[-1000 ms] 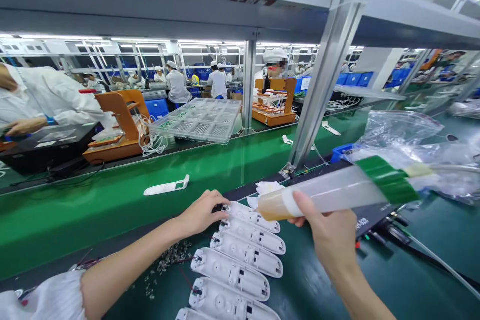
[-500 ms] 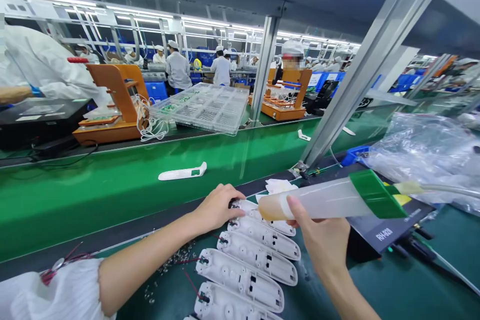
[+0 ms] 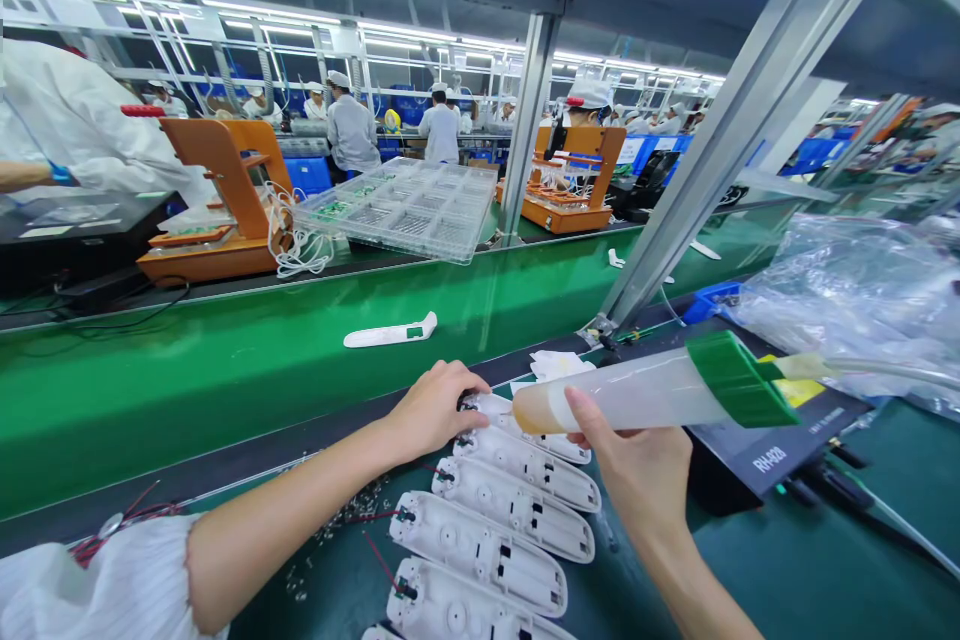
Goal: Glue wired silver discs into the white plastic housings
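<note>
My right hand [image 3: 645, 470] is wrapped around a glue dispensing syringe [image 3: 637, 390], a wide translucent barrel with amber material at its front and a green cap joined to a hose. It lies nearly level, its tip pointing left at the farthest white plastic housing half [image 3: 491, 409]. My left hand [image 3: 435, 410] has thumb and fingers closed about that housing's left end; the exact contact is partly hidden. Toward me, several more open housing halves [image 3: 480, 540] lie in a slanted row, some with thin red wires at their left ends.
Small clear bits [image 3: 330, 530] are scattered left of the row. A black dispenser box [image 3: 772, 450] stands at right, near clear plastic bags [image 3: 862, 300]. Beyond runs a green conveyor [image 3: 225, 370] carrying a white part [image 3: 390, 331]. A metal post [image 3: 720, 140] rises at right; co-workers sit beyond.
The white part on the conveyor has moved right. Both hands and the syringe keep nearly the same place over the far housing; the view has shifted slightly.
</note>
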Demonstrator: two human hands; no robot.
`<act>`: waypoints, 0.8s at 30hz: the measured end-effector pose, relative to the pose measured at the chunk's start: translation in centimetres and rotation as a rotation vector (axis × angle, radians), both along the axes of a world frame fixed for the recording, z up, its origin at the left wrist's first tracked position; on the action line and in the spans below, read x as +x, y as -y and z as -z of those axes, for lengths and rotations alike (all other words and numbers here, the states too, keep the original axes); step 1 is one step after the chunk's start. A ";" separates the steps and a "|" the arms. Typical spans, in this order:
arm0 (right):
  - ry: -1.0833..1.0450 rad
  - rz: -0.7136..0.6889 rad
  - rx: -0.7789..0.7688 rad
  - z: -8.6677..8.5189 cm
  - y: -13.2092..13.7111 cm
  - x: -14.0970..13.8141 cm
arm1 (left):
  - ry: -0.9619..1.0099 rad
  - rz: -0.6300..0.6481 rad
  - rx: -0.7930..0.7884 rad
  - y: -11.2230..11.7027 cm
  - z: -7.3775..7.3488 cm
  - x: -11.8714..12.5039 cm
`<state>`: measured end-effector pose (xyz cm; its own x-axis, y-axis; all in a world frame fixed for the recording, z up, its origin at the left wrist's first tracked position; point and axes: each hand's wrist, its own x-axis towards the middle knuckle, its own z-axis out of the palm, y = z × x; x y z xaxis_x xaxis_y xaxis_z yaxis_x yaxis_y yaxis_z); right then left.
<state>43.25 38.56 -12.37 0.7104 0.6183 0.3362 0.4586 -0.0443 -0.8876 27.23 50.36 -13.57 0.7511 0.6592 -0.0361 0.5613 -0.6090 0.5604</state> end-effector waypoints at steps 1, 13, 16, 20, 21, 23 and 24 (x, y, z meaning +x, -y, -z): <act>-0.003 0.000 -0.003 0.0 0.0 0.0 | -0.001 0.000 0.000 0.0 0.0 0.0; -0.048 0.003 -0.018 0.3 -0.3 -0.1 | 0.000 0.000 0.002 0.1 -0.2 0.1; -0.067 0.011 -0.015 0.3 -0.3 -0.2 | -0.004 0.000 0.004 0.2 -0.2 0.1; -0.084 0.035 -0.006 0.1 -0.2 -0.5 | -0.010 0.003 0.009 0.2 -0.2 0.1; -0.085 0.042 -0.005 0.0 -0.1 -0.6 | -0.011 0.003 0.010 0.1 -0.2 0.1; -0.079 0.040 -0.006 -0.1 -0.1 -0.5 | -0.014 0.004 0.014 0.1 -0.2 0.1; -0.074 0.027 -0.013 -0.1 0.0 -0.4 | -0.015 0.003 0.015 0.1 -0.1 0.1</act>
